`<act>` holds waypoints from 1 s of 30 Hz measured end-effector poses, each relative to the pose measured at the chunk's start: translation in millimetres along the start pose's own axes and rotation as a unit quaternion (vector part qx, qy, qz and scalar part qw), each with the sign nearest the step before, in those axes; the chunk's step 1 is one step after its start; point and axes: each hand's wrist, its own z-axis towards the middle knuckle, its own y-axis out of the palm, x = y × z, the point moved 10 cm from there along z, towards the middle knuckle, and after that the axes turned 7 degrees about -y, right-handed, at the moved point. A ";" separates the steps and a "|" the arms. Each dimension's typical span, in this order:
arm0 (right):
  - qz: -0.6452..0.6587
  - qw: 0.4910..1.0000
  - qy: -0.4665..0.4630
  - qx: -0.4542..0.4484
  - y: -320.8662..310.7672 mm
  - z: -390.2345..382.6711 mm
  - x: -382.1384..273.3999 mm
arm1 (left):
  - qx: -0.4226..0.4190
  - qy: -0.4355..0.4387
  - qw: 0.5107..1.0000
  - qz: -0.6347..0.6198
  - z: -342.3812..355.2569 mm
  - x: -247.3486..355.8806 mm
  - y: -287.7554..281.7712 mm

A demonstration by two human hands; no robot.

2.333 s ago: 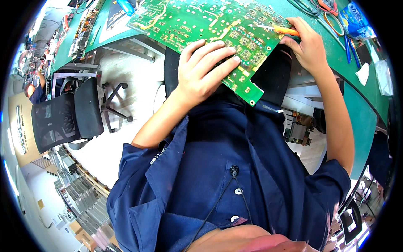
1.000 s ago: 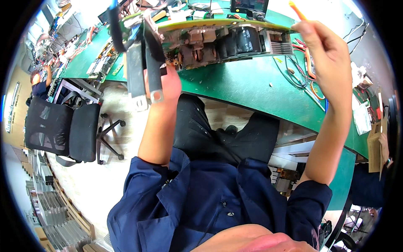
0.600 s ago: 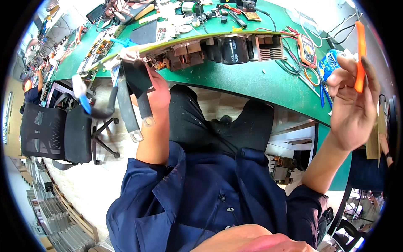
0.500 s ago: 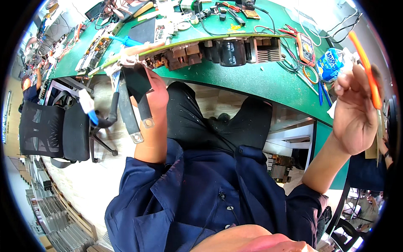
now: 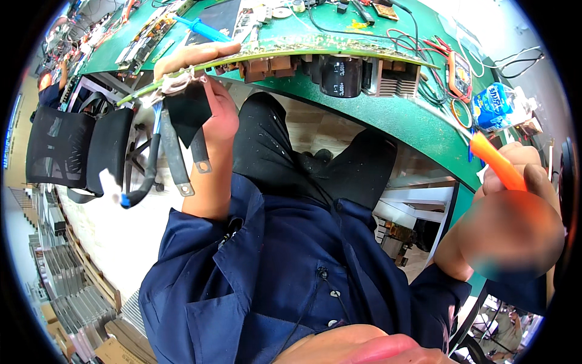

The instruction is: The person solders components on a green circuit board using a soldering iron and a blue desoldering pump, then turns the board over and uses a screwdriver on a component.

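Note:
My left hand (image 5: pixel 218 112) grips the left end of a large green circuit board (image 5: pixel 267 53), fingers over its top and thumb below. A big black capacitor (image 5: pixel 341 77), a finned heat sink (image 5: pixel 393 77) and brown parts hang from the board's underside. Near my left hand, flat black leads with metal lugs (image 5: pixel 177 161) dangle beside a cable with a white connector (image 5: pixel 111 185). On the right, my right hand (image 5: pixel 515 159) is closed round an orange-handled tool (image 5: pixel 498 159). Its thin shaft seems to point toward the board's right end. A blurred patch hides my right wrist.
On the green table (image 5: pixel 394 118) lie an orange multimeter (image 5: pixel 461 76) with leads, a blue packet (image 5: pixel 494 104) and a blue-handled tool (image 5: pixel 203 28). More circuit boards (image 5: pixel 148 42) lie at the far left. A black office chair (image 5: pixel 79 148) stands left; metal parts (image 5: pixel 91 297) are stacked lower left.
My right hand has come down, and the orange tool has swung from nearly upright to slanting up and left. My left hand still holds the board, which has tilted slightly. The dangling cables have swung.

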 end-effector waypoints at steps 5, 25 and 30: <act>-0.020 0.999 0.009 -0.026 17.7 5.6 -2.9 | -0.011 0.022 0.994 0.106 -0.3 7.0 1.0; -0.136 0.984 -0.010 -0.118 24.9 14.8 7.1 | -0.021 0.013 0.999 0.048 -1.6 2.8 -0.3; -0.183 0.974 -0.078 -0.111 36.2 24.3 -16.5 | -0.043 0.024 0.999 -0.022 2.1 2.1 2.5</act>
